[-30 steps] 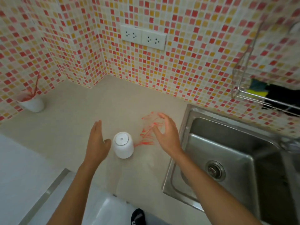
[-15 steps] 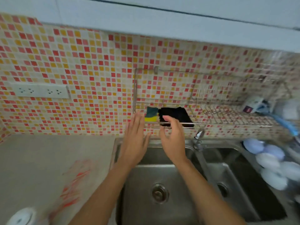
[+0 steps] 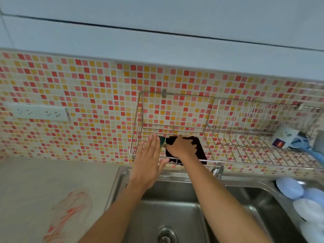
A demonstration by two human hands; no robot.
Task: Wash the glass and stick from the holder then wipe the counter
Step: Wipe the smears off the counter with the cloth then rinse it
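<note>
Progress: early | right hand gripped black cloth in rack | left hand flat, fingers straight beside it | counter left of rack bore red smear, unwiped | glass, stick unseen.

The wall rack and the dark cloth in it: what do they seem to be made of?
Wall rack: thin metal wire, shiny silver finish, probably steel or chrome-plated. Dark cloth: soft, matte, fuzzy fabric, perhaps microfibre; its edge bunches under the right hand that grips it.
</note>
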